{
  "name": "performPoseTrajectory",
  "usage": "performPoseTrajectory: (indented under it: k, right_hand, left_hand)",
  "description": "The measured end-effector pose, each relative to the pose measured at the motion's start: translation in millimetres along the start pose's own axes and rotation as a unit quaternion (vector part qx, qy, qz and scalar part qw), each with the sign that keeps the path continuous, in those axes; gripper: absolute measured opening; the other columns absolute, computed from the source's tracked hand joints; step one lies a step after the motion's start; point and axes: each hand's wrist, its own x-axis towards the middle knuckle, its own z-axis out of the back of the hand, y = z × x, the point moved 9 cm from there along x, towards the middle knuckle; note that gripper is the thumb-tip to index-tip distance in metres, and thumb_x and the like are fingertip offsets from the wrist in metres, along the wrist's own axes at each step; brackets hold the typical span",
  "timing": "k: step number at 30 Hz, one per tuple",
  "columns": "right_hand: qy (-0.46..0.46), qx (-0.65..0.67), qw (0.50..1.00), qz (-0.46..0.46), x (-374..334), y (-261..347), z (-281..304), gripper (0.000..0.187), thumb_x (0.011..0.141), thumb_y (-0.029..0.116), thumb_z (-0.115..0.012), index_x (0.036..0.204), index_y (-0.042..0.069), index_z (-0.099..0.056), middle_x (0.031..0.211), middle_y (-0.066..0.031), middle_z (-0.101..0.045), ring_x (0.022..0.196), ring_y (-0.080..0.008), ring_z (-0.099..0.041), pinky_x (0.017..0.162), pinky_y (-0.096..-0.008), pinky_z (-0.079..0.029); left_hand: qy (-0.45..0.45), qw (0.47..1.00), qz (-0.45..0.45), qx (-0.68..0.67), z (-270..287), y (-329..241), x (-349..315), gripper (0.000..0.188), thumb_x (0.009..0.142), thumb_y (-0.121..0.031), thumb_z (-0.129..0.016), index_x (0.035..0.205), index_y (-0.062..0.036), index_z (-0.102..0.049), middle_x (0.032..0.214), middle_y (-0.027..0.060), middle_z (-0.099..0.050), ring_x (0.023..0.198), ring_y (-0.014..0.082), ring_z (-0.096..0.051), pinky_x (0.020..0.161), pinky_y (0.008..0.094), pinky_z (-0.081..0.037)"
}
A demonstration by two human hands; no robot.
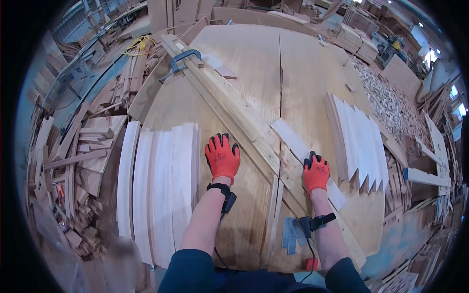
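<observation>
My left hand [223, 156], in a red glove with black fingertips, lies palm down on the wooden tabletop [239, 215], fingers apart and holding nothing. My right hand [316, 172], gloved the same way, is closed over a pale wooden slat [290, 136] that runs under it at a slant. The slat rests along a long diagonal wooden beam [229, 110]. A blue-grey C-clamp [184, 61] grips the far end of this beam assembly. Beside my left hand stands a row of pale curved wooden pieces [163, 180]. How my right thumb meets the slat is partly hidden.
A stack of pale boards with pointed ends [359, 141] lies at the right of the table. Grey strips [292, 232] and a red object [310, 264] lie near the front edge. Scrap wood [88, 151] is heaped at the left, offcuts [391, 97] at the far right.
</observation>
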Motion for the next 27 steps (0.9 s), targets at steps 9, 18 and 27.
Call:
performPoseTrajectory:
  k: [9,18,27]
  right_hand:
    - [-0.022,-0.026,0.999,-0.010,-6.6,4.1,-28.2,0.048,0.093,0.030,-0.062,0.135,0.008,-0.060,0.139,-0.0180,-0.056,0.128,-0.0374,-0.051,0.108,-0.0522,-0.039]
    - [-0.047,-0.032,0.998,-0.025,-8.0,-1.7,-48.2,0.051,0.093,0.029,-0.061,0.140,0.009,-0.057,0.142,-0.0195,-0.054,0.132,-0.0381,-0.048,0.112,-0.0511,-0.036]
    - [-0.088,0.004,0.996,-0.027,-13.9,-9.5,-55.6,0.051,0.092,0.029,-0.061,0.139,0.009,-0.057,0.139,-0.0195,-0.054,0.130,-0.0383,-0.048,0.113,-0.0495,-0.035]
  left_hand:
    - [-0.029,0.999,-0.023,-0.030,-35.4,10.9,-0.6,0.056,0.095,-0.039,-0.056,0.140,-0.0076,-0.052,0.148,0.0195,-0.047,0.139,0.0392,-0.038,0.118,0.0534,-0.024]
    - [-0.039,0.997,-0.039,-0.045,-55.9,12.2,-1.5,0.058,0.095,-0.041,-0.054,0.141,-0.0053,-0.051,0.150,0.0199,-0.046,0.140,0.0396,-0.037,0.119,0.0548,-0.023]
    - [-0.092,0.994,-0.050,-0.041,-58.5,13.9,-1.8,0.053,0.094,-0.038,-0.057,0.137,-0.0075,-0.052,0.145,0.0195,-0.049,0.138,0.0382,-0.040,0.117,0.0526,-0.027]
